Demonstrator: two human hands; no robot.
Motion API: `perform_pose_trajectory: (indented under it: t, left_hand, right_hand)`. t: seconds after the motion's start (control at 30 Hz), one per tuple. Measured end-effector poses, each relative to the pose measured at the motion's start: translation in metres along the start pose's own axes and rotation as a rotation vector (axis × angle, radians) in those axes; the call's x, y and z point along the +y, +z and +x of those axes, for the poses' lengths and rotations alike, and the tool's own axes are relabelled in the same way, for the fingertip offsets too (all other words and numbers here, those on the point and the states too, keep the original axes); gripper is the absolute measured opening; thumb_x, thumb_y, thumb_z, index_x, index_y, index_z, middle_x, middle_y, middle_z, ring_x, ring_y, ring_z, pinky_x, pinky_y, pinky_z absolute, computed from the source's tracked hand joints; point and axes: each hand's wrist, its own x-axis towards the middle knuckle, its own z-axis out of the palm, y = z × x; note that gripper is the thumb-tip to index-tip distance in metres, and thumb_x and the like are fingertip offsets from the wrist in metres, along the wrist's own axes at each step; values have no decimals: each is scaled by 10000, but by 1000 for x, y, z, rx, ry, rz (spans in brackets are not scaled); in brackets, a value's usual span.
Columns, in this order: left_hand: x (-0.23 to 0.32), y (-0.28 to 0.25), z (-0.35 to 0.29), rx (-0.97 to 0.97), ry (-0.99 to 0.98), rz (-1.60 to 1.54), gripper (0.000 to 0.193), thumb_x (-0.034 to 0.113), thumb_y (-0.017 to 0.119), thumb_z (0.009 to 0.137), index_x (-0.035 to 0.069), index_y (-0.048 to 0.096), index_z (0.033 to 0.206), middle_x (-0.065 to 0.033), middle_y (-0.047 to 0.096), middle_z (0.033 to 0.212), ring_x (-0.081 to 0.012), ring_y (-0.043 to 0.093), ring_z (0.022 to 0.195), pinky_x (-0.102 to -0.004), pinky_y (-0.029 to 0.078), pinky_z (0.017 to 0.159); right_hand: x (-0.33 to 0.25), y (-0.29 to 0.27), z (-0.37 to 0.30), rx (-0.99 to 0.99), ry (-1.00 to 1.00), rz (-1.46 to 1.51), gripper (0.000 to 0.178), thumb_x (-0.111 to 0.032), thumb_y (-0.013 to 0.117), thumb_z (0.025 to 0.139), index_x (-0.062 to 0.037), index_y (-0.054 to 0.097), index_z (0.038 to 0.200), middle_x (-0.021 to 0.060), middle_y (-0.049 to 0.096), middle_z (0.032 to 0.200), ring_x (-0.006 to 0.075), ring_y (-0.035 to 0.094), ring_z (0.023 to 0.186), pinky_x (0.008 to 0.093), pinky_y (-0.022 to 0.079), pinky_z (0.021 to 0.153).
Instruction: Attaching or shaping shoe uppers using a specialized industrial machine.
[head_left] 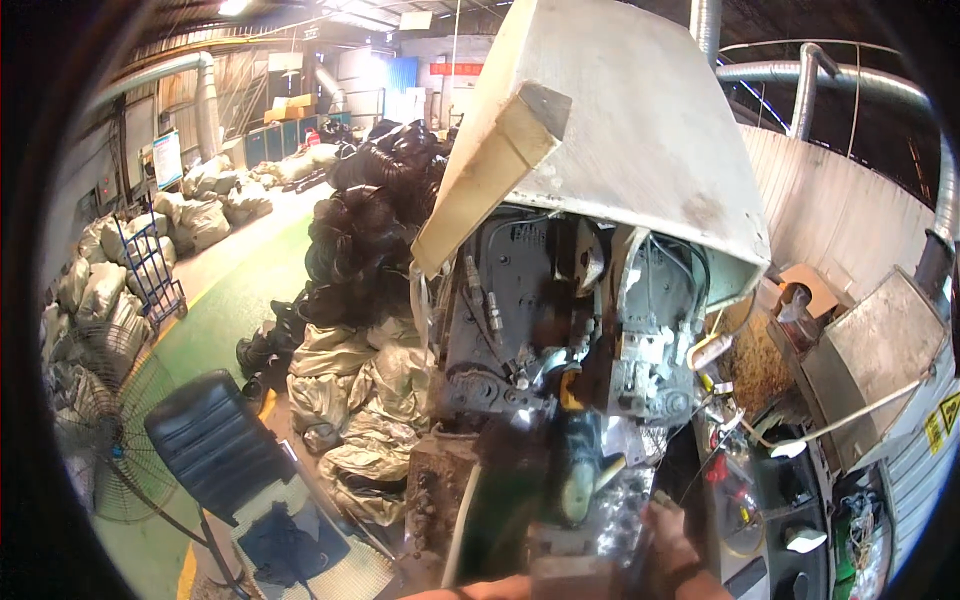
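My right hand (670, 530) is at the lower middle, beside the shiny metal bed (625, 505) of a large machine. It is blurred, and its fingers do not show clearly enough to tell what they hold. Of my left arm (475, 588), a strip of skin shows at the bottom edge; it runs up to a grey metal block (570, 570), and the hand itself is out of sight. Between the arms lies a long, rounded, dark green object (580, 465) with a pale near end. The machine's opening (535, 290) shows dark plates, cables and fittings under a big off-white hood (620, 130).
A cardboard strip (490, 180) hangs at the hood's left edge. To the left are pale sacks (370, 400), a black chair (215, 435), a wire fan (115, 440) and coiled black tubing (365, 220). A cluttered bench (740, 510) and lamp (790, 448) stand at right.
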Motion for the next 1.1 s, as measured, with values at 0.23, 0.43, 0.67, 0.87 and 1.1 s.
perform_pose_trajectory:
  t: [0.23, 0.43, 0.67, 0.87, 1.1]
  left_hand:
    - [12, -70, -120, -239, 90, 316, 449, 128, 669, 744, 81, 646, 1190, -129, 613, 1138, -350, 599, 1055, -416, 503, 905]
    - [157, -156, -157, -48, -88, 316, 476, 304, 850, 686, 177, 732, 1128, -91, 636, 905, -281, 627, 840, -386, 516, 759]
    - [243, -205, -116, 745, -8, -1069, 445, 301, 573, 948, -64, 555, 1201, -185, 659, 1098, -267, 646, 988, -395, 539, 868]
    - [279, -132, -16, 594, -160, -1191, 359, 315, 610, 933, 14, 605, 1128, -123, 664, 1039, -256, 640, 965, -407, 518, 884]
    - [300, 7, 91, 206, -301, -1191, 343, 324, 586, 941, 10, 646, 1062, -119, 691, 1004, -248, 664, 940, -377, 535, 854]
  right_hand:
    - [-45, 9, -48, -113, -123, -54, 552, -68, 595, 900, 42, 410, 1408, 145, 696, 989, 190, 676, 823, 297, 539, 752]
    - [-74, 14, -154, -55, -391, -240, 452, -102, 614, 937, 55, 497, 1344, 128, 709, 996, 168, 669, 853, 288, 518, 820]
    - [-96, 70, -292, -764, -601, -499, 887, -236, 807, 821, -49, 293, 1519, 168, 399, 1523, 304, 420, 1386, 411, 354, 1140]
    - [-97, 59, -319, -439, -850, -556, 881, -267, 820, 803, 48, 318, 1455, 252, 384, 1504, 380, 432, 1364, 428, 365, 1121]
    - [-79, -67, -364, 128, -917, -513, 677, -242, 851, 752, 73, 500, 1238, 263, 593, 1142, 415, 612, 1036, 447, 504, 887]
